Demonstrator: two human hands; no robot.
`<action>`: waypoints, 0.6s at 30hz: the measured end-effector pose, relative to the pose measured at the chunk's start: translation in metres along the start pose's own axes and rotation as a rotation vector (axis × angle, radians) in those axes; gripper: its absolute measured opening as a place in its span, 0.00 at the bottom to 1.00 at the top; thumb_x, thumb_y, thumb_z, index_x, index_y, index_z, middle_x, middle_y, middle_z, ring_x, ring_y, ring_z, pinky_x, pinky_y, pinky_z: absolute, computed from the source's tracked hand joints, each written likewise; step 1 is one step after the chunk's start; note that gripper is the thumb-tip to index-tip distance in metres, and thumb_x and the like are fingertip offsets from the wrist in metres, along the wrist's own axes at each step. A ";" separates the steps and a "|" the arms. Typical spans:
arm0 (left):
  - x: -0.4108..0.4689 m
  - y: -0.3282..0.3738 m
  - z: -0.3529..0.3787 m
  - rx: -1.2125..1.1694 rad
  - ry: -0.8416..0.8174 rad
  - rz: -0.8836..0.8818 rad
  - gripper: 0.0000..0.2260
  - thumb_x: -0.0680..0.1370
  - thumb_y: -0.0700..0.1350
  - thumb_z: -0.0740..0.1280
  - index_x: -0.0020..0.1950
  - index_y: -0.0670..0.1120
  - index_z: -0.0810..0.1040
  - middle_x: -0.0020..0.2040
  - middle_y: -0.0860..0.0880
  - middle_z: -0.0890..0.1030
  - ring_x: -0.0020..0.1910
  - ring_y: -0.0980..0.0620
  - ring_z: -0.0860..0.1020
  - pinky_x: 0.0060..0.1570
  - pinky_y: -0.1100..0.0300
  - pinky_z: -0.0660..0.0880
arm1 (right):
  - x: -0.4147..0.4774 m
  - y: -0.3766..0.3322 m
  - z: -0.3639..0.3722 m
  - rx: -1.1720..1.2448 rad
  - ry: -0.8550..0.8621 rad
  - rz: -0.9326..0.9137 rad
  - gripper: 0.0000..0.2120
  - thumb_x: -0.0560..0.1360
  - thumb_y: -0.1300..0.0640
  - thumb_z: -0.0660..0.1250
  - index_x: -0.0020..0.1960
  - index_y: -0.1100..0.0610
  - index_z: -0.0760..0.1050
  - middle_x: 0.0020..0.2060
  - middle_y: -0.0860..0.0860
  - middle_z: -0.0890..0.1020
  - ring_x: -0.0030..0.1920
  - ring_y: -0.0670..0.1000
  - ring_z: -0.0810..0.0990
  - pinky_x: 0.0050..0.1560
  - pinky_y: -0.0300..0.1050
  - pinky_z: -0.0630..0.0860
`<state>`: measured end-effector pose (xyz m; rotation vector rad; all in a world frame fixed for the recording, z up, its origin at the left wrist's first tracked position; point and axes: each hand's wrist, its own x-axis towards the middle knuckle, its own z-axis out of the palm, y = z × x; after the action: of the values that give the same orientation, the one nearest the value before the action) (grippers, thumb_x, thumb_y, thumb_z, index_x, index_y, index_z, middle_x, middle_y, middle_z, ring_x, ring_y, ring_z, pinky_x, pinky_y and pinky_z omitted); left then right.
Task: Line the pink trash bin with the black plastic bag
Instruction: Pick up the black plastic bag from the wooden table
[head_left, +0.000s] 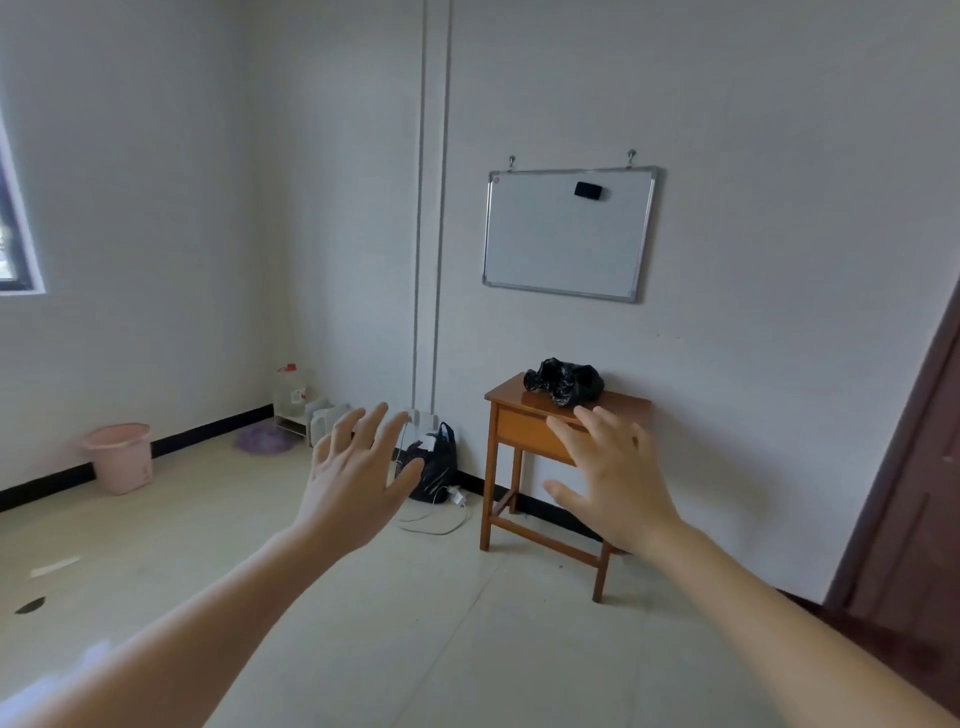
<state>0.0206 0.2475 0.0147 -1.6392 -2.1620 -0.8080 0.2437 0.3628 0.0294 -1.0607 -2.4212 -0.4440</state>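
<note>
Both hands, left hand (358, 478) and right hand (613, 483), spread wide, holding nothing.

Pink bin (118, 457) is sitting by a white wall w/ black skirting (213, 429); glossy black bag (563, 382) is lying on an orange-brown wood table (524, 431). Whiteboard (569, 234) is showing a silver frame & black eraser (589, 190); floor (441, 623) is looking pale beige.

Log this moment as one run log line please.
stage: start | left hand: open, empty | right hand: open, empty | black plastic bag: crumpled on wooden table | pink trash bin: unlined
</note>
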 end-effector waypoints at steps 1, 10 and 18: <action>0.008 -0.004 0.011 0.008 -0.008 0.005 0.38 0.66 0.65 0.41 0.72 0.48 0.60 0.75 0.46 0.61 0.75 0.45 0.53 0.72 0.45 0.54 | 0.006 0.001 0.013 -0.022 -0.038 -0.003 0.29 0.68 0.38 0.51 0.63 0.52 0.68 0.59 0.58 0.79 0.61 0.60 0.76 0.54 0.63 0.74; 0.109 -0.055 0.091 -0.058 -0.057 -0.061 0.40 0.64 0.65 0.41 0.72 0.47 0.60 0.74 0.46 0.62 0.74 0.44 0.55 0.70 0.44 0.56 | 0.089 0.033 0.092 -0.111 -0.164 0.011 0.27 0.67 0.39 0.51 0.61 0.50 0.67 0.53 0.55 0.83 0.55 0.57 0.81 0.47 0.59 0.79; 0.215 -0.047 0.176 -0.124 -0.193 0.007 0.25 0.79 0.53 0.56 0.73 0.48 0.55 0.76 0.47 0.58 0.75 0.46 0.51 0.72 0.46 0.53 | 0.148 0.082 0.141 -0.156 -0.200 0.118 0.26 0.67 0.40 0.52 0.60 0.50 0.69 0.53 0.53 0.83 0.54 0.56 0.82 0.46 0.59 0.80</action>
<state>-0.0720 0.5116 -0.0166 -1.8546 -2.2728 -0.8275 0.1774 0.5701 -0.0028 -1.3665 -2.5104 -0.5150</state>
